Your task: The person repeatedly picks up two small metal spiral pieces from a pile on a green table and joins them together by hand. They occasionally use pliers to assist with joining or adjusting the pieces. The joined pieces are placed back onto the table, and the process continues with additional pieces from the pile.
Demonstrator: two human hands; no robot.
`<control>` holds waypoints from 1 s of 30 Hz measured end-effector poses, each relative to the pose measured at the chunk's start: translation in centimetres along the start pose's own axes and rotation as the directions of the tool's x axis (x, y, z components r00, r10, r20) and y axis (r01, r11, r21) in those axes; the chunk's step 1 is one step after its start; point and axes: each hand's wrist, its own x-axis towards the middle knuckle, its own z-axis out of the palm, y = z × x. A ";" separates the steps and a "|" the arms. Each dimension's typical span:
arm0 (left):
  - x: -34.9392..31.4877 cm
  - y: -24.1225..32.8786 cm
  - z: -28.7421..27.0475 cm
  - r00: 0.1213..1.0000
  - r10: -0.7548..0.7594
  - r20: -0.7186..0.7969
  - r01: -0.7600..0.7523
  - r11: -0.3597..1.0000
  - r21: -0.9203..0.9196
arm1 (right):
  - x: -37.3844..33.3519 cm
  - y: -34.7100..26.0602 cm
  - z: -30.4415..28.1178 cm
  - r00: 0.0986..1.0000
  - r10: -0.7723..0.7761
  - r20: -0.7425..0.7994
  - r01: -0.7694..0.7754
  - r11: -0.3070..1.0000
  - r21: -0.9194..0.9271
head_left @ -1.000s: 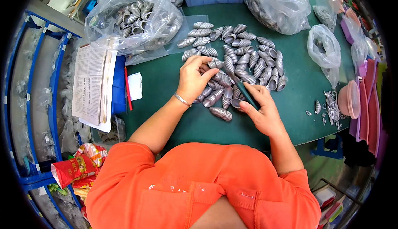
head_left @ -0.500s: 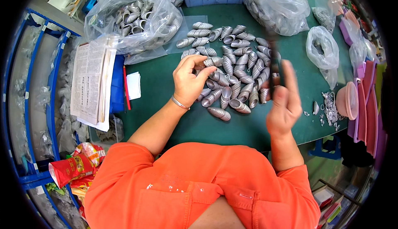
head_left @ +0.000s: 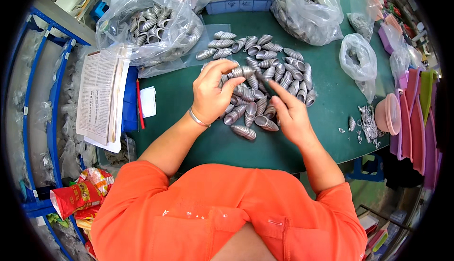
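In my left hand (head_left: 207,88), pinched between thumb and fingers, is a grey, spiral-ridged metal tube piece (head_left: 243,72). My right hand (head_left: 293,115) is closed around a dark narrow tool (head_left: 266,85), smeared by motion, so its exact kind does not show. The tool's far end lies close to the piece in my left hand; whether they touch cannot be made out. Below and around both hands spreads a loose pile of similar ridged pieces (head_left: 244,132), some showing slanted open ends. My hands hide part of the pile.
Clear bags of ridged pieces (head_left: 153,29) (head_left: 309,15) and a blue bin (head_left: 243,4) stand at the back of the green table (head_left: 217,147). A paper stack (head_left: 101,98) and red pencil (head_left: 140,104) lie left. To the right are a smaller bag (head_left: 358,60), metal bits (head_left: 369,124) and a pink tub (head_left: 388,114).
My right hand has swung left and lowered the tool from upright toward the piece in my left hand. My left hand keeps its hold. The whole view has shifted slightly.
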 end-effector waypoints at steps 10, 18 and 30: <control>0.6 0.7 -0.7 0.997 0.082 0.008 -0.082 0.994 -0.074 | 0.4 1.1 0.9 0.985 0.169 0.031 -0.171 0.949 0.263; -1.5 2.0 -0.2 0.970 0.207 0.131 -0.168 0.951 -0.258 | 2.1 -0.8 2.5 0.977 0.181 0.114 -0.179 0.402 0.898; -1.5 3.0 -1.8 0.664 -0.353 0.659 0.627 0.744 -0.233 | 1.0 1.3 2.9 0.986 -0.164 -0.013 0.121 0.671 0.731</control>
